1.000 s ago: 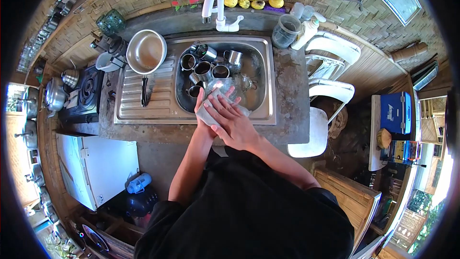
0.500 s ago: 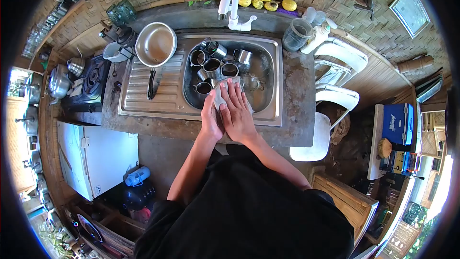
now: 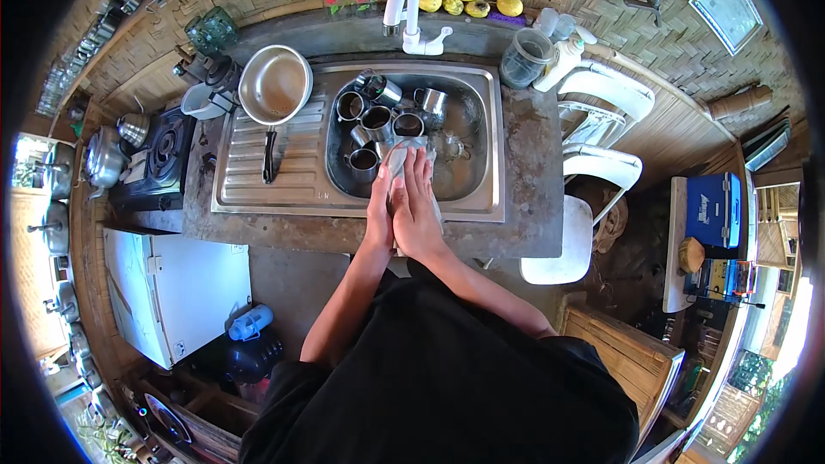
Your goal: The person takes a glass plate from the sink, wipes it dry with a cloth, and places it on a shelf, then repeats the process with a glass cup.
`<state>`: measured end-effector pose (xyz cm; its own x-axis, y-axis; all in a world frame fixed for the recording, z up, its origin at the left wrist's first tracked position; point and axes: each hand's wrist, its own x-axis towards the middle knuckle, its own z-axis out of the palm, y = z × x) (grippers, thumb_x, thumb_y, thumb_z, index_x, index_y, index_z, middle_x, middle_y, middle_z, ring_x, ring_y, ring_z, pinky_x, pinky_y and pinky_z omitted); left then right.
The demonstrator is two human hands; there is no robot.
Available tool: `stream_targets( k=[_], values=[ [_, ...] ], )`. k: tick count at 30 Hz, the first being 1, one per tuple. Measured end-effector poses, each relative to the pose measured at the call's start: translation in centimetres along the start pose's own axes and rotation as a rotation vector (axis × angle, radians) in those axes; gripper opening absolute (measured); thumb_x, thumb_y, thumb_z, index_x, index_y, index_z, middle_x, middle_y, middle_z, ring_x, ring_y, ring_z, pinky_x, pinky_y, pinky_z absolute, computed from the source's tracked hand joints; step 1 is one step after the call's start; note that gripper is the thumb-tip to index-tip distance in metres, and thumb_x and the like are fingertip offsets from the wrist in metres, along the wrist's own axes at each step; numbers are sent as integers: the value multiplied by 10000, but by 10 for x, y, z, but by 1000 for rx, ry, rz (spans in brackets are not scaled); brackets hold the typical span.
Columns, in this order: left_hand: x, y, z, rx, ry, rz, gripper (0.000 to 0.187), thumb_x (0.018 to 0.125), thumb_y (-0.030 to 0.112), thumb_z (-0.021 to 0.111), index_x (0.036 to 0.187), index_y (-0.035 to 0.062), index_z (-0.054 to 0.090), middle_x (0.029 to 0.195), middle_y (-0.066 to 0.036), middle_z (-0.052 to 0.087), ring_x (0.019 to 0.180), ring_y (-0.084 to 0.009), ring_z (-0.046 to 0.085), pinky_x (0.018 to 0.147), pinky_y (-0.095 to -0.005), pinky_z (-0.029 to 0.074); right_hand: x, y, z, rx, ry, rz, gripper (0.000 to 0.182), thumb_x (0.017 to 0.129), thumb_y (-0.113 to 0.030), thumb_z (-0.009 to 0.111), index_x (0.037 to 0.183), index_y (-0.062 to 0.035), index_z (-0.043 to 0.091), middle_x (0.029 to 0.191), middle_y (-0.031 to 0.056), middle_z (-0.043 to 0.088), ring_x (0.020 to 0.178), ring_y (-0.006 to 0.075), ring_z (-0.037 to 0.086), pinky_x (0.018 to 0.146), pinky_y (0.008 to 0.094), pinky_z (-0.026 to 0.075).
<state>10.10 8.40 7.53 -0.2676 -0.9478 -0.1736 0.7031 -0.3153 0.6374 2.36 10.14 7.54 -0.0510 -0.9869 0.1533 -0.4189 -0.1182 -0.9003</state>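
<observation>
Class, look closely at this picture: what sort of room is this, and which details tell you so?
It looks like a kitchen, probably a home one: a steel sink holds metal mugs, a pan sits beside them, and a stove stands further left.

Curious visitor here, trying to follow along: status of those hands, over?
Left hand and right hand pressed together; crumpled pale grey cloth between them; shiny metal mugs clustered in the steel sink, close beyond the fingertips.
</observation>
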Motion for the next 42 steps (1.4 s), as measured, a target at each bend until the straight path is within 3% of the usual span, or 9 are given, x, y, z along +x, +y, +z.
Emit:
stream_targets(
  k=[4,5,9,13,17,25,31,38,42],
  values=[
    [-3,12,7,-33,48,66,764,1066,592,310,1590,37,278,1581,-170,393,1445,-300,408,1206,-459,285,5,-28,-16,-43,-101,-150,644,1095,-367,299,1606,13,203,1668,273,152,1528,506,131,1245,520,149],
    [6,9,-7,-67,64,45,915,985,762,311,1600,86,274,1572,-174,395,1402,-349,445,1165,-497,341,7,-31,-18,-42,-110,-211,614,1080,-340,347,1581,10,298,1648,259,244,1522,479,199,1238,513,192],
    [-1,54,-8,-157,53,-131,1034,860,904,338,1590,173,315,1537,-214,428,1327,-464,475,1068,-575,427,-5,-34,-28,-177,-336,-426,536,1062,-303,400,1521,-28,445,1602,201,382,1500,433,304,1219,524,243],
    [-4,53,-12,-272,10,-118,972,906,849,357,1556,127,369,1536,-191,443,1364,-423,463,1136,-559,378,8,-28,-33,-333,-384,-567,543,1048,-318,413,1538,-84,442,1622,180,358,1508,406,305,1227,528,223],
    [-19,54,-3,-281,48,-115,857,983,737,371,1541,87,397,1562,-109,443,1436,-288,431,1197,-468,329,24,-24,-31,-418,-335,-561,551,1055,-306,378,1562,-93,402,1649,183,300,1527,413,255,1239,524,182],
    [-20,48,3,50,39,163,671,1009,409,417,1545,9,358,1579,-141,413,1469,-290,376,1222,-424,257,17,-9,-4,-168,-118,-357,586,1078,-323,332,1608,-75,296,1671,216,220,1534,451,193,1237,544,153],
    [-8,43,-7,230,20,394,720,975,406,458,1556,15,292,1573,-190,379,1475,-308,342,1237,-428,223,7,-13,6,28,-134,-252,589,1106,-310,270,1595,17,241,1672,235,185,1549,451,111,1262,518,91],
    [3,48,-6,313,165,315,730,1013,474,368,1575,15,291,1540,-199,426,1388,-342,450,1204,-464,305,-2,-16,7,-26,-206,-90,613,1108,-353,263,1612,-7,208,1680,244,143,1546,479,77,1254,521,97],
    [-1,31,3,-2,67,147,641,1064,456,382,1566,60,343,1578,-142,413,1483,-263,345,1219,-419,266,26,-12,13,-46,-117,-123,630,1104,-364,268,1620,-14,176,1687,248,93,1544,492,58,1250,526,101]
  ],
)
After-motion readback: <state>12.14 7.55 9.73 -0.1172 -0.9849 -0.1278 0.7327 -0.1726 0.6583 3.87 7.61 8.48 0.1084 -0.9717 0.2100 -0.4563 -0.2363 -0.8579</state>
